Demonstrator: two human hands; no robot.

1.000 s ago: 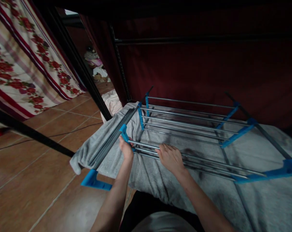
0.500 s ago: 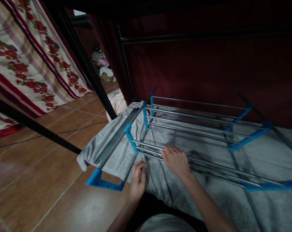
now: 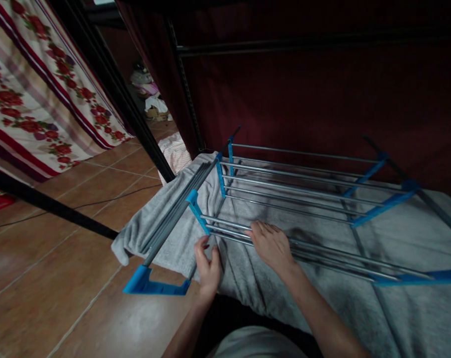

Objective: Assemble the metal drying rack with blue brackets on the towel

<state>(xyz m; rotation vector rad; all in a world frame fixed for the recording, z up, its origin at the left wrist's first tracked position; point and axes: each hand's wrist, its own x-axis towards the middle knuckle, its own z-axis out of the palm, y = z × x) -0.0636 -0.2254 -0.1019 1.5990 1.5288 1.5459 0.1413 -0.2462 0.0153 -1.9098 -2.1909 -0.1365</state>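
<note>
A rack of metal tubes (image 3: pixel 303 186) joined by blue plastic brackets (image 3: pixel 198 211) lies on a grey blanket. My right hand (image 3: pixel 272 246) is wrapped over the near group of tubes. Just below the near left bracket is my left hand (image 3: pixel 207 263), thumb and fingers apart, with nothing seen in it. Several loose grey tubes (image 3: pixel 176 209) rest side by side on the blanket at the left. Another blue bracket (image 3: pixel 156 287) sits at the near end of the rack's left side pole, over the blanket's edge.
Grey blanket (image 3: pixel 243 283) covers the low surface. Black metal posts (image 3: pixel 61 206) stand at the left, above a tiled floor (image 3: pixel 79 268). A dark red curtain (image 3: pixel 303 99) hangs behind, a flowered curtain (image 3: pixel 35 99) at far left. Clothes (image 3: pixel 150 94) are piled beyond.
My left hand has moved up to the near left bracket, and its thumb and fingers have spread. My right hand keeps its hold on the tubes. The view has shifted slightly.
</note>
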